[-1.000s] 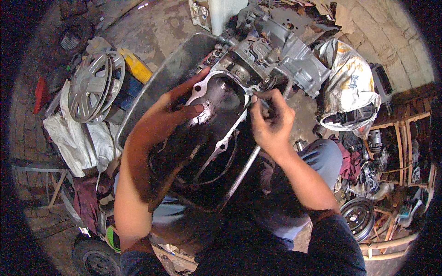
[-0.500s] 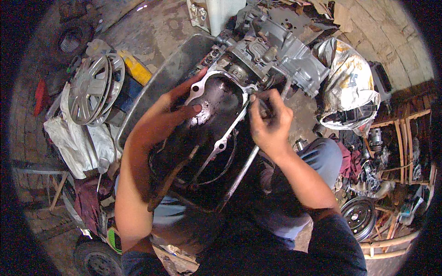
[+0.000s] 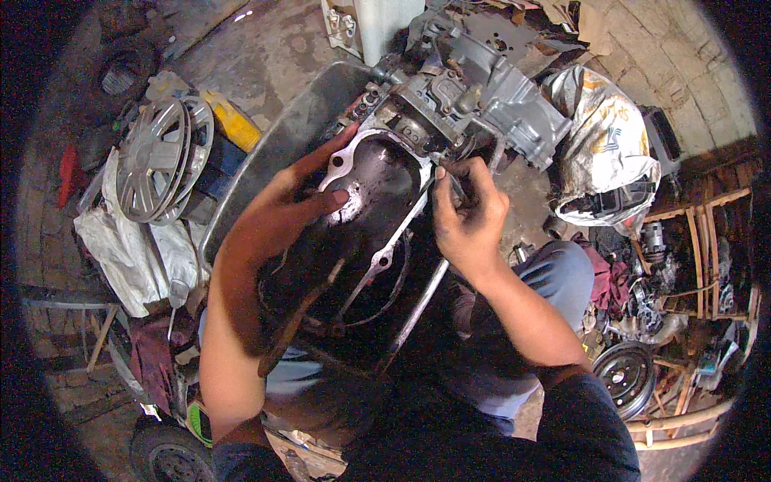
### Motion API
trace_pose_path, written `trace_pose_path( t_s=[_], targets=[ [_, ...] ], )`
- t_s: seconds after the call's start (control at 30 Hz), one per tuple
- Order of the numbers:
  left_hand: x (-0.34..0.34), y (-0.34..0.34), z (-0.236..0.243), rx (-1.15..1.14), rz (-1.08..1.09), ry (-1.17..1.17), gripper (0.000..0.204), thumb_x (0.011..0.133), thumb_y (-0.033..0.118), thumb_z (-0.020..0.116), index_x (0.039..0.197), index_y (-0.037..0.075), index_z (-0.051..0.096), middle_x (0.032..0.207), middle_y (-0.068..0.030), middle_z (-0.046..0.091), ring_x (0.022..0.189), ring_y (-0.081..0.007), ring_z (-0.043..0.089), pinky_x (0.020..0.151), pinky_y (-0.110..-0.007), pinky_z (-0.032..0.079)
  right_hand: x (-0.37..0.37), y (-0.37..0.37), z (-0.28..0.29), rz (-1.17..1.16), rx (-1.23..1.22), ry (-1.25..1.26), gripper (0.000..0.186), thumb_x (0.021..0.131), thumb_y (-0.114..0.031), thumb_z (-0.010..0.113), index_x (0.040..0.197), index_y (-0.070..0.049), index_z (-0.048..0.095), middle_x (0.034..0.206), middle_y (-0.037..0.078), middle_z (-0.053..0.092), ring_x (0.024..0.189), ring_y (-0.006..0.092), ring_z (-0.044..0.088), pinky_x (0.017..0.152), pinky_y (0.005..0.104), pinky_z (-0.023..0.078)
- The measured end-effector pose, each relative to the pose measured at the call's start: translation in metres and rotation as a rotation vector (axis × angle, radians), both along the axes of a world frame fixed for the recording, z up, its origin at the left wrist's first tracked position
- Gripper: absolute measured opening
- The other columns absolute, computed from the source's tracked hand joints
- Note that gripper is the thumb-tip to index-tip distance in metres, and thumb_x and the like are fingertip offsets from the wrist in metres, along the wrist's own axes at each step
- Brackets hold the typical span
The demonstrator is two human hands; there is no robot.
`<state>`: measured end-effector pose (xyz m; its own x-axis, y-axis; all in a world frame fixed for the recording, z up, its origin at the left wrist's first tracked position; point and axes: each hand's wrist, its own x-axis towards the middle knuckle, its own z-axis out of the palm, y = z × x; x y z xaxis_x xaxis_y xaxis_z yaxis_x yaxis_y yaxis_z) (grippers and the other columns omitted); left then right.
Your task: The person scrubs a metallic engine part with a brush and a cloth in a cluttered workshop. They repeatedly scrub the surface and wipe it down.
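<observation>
A metal gearbox housing (image 3: 340,163) with a pale machined flange and a dark, oily hollow lies in front of me. My left hand (image 3: 301,201) is wrapped round its left rim, thumb inside the hollow and fingers along the outer side. At the flange's right edge, the thumb and fingers of my right hand (image 3: 475,215) are pinched together. Whatever they may hold is too small and hidden to make out. Just beyond both hands sits a greasy metal mechanism (image 3: 434,100), joined to or resting against the housing. Farther right is a ribbed silver-grey casing (image 3: 526,120).
Behind the housing stands a dark grey tub (image 3: 269,145). Silver wheel covers (image 3: 152,165) and a yellow container (image 3: 230,118) are at the left. A white sack (image 3: 614,132) holding dark parts stands right, above a black wheel rim (image 3: 625,379) and a wooden rack (image 3: 707,249).
The whole view has shifted very slightly. Both hands keep nearly the same places on the housing, with the right fingers still pinched at the flange edge.
</observation>
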<state>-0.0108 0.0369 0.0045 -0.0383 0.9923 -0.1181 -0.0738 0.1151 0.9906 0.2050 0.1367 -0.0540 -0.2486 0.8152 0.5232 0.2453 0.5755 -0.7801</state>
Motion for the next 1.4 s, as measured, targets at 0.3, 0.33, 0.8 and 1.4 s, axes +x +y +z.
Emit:
trace_pose_path(
  t_s=[0.3,0.33,0.8,1.4],
  targets=[
    [0.001,0.001,0.001,-0.004,0.014,0.037,0.074,0.095,0.007,0.069,0.162,0.018,0.038,0.155,-0.0115,0.049,0.137,-0.0215,0.047,0.115,-0.033,0.036,-0.004,0.010,-0.005,-0.038,0.042,0.039,0.009,0.093,-0.002,0.069,0.096,0.001,0.060,0.072,0.014,0.066,0.060,0.0211,0.064,0.055,0.0332,0.048],
    [0.002,0.000,0.002,-0.014,0.017,0.022,0.074,0.095,0.008,0.069,0.162,0.018,0.038,0.155,-0.0117,0.049,0.137,-0.0217,0.047,0.115,-0.033,0.036,-0.005,0.013,-0.005,-0.080,0.049,0.048,0.011,0.092,-0.003,0.069,0.096,-0.001,0.059,0.068,0.017,0.065,0.055,0.0285,0.068,0.051,0.0372,0.049],
    [0.003,0.000,0.004,0.011,0.012,0.058,0.076,0.094,0.012,0.072,0.161,0.019,0.038,0.157,-0.0144,0.047,0.141,-0.0246,0.044,0.118,-0.034,0.032,-0.002,0.002,0.001,-0.033,-0.012,-0.010,0.006,0.094,-0.001,0.069,0.097,0.002,0.064,0.074,0.007,0.066,0.064,0.0044,0.054,0.055,0.0250,0.044],
    [0.005,0.002,0.001,0.028,0.000,0.011,0.075,0.095,0.012,0.072,0.161,0.012,0.037,0.159,-0.0115,0.044,0.144,-0.0224,0.040,0.120,-0.034,0.028,0.000,0.001,0.002,-0.008,0.009,-0.027,0.011,0.091,-0.002,0.069,0.094,0.000,0.058,0.068,0.020,0.064,0.061,0.0393,0.069,0.054,0.0425,0.050]
  ],
)
